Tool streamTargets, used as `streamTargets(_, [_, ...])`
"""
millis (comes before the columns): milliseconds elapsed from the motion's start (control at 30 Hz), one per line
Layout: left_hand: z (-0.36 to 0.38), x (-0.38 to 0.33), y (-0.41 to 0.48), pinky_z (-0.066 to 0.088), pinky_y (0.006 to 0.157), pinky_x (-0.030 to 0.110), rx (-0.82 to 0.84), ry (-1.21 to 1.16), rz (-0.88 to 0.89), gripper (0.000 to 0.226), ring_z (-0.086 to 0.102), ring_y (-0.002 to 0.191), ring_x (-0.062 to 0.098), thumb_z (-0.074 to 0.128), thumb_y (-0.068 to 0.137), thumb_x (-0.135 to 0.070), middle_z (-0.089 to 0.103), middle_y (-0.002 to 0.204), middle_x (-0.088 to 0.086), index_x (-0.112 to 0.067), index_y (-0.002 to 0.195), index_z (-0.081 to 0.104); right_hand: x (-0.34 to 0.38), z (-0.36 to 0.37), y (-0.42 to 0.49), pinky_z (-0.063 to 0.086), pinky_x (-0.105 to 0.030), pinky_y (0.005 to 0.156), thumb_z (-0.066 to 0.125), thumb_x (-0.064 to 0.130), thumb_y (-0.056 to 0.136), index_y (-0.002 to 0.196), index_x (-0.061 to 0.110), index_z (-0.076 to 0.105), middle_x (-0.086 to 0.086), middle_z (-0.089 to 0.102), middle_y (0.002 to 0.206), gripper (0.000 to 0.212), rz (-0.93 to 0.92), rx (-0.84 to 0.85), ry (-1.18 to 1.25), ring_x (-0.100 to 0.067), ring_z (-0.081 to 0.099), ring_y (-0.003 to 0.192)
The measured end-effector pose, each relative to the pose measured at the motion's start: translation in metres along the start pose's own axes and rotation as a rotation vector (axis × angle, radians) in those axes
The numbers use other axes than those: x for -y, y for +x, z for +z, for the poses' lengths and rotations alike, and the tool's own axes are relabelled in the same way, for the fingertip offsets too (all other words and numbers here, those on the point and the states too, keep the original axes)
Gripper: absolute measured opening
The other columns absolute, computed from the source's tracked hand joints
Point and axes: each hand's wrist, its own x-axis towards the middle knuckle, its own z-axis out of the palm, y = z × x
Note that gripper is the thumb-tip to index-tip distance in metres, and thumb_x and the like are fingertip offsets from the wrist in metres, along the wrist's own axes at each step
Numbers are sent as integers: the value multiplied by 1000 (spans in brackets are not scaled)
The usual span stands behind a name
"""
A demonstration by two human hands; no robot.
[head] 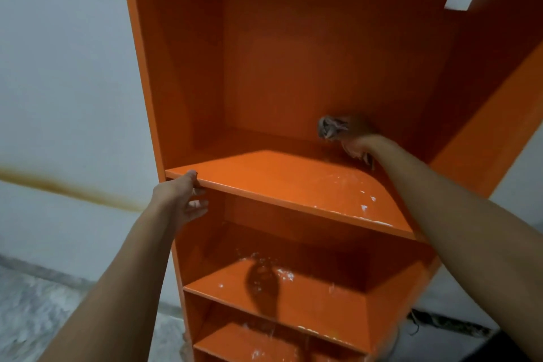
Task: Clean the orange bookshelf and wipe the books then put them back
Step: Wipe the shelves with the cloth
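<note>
The orange bookshelf (264, 73) fills the view, with no books on any shelf in sight. My left hand (182, 200) grips the front left corner of a shelf board (282, 182), thumb on top and fingers underneath. Deep in the compartment above that board, my right hand (357, 142) holds a crumpled grey cloth (330, 126) against the back right corner. The hand and cloth are blurred.
Wet streaks and white specks lie on the right part of the shelf board and on the lower shelves (293, 288). A white wall (64, 82) with a brown stain line stands to the left. The grey floor (35, 311) is at the lower left.
</note>
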Motion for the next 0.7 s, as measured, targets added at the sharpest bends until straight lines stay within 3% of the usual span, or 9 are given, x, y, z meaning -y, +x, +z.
streamTargets(100, [0,1,-1,55,89,51,1,3,5,36,60,115,37,53,99,-32,61,127,15,-9,127,48,-25,25,-1,42,-26,77,49,23,100,129,30,61,-6,62,130,33,-32,61,-50,-23,61,103])
streamTargets(267, [-2,0,-1,55,89,51,9,10,7,28,60,116,37,53,99,-32,60,126,13,-14,118,45,11,40,-43,45,-29,92,51,7,92,123,25,66,-2,68,120,39,-275,134,-13,-20,62,110])
streamTargets(333, [-2,0,0,55,89,52,13,12,11,27,60,116,37,54,99,-32,60,127,13,-15,118,45,36,42,-82,43,-23,88,53,-1,88,122,22,67,-2,70,113,43,-421,135,-1,-17,62,104])
streamTargets(433, [-4,1,1,55,88,52,17,11,4,36,59,116,38,54,99,-34,60,129,13,-13,127,45,74,44,-149,42,-12,85,60,-2,87,124,20,66,-1,68,113,43,-613,292,86,-8,60,102])
streamTargets(533, [-4,1,1,57,73,46,8,36,2,40,63,103,34,54,98,-38,64,122,12,-10,127,49,99,40,-194,45,-16,77,53,-8,83,131,20,61,6,63,116,56,-662,464,181,-1,60,93])
streamTargets(600, [-4,0,0,55,66,42,17,39,-6,43,64,101,33,54,98,-38,65,121,12,-8,129,50,108,30,-202,44,-15,67,50,-10,82,129,23,62,5,62,110,58,-665,420,245,0,59,82])
streamTargets(700, [-4,-1,-1,56,84,50,25,32,-22,45,59,115,37,53,99,-36,60,129,13,-11,136,43,106,11,-180,46,-14,64,53,-8,82,119,23,68,3,66,101,51,-607,173,231,-3,60,79])
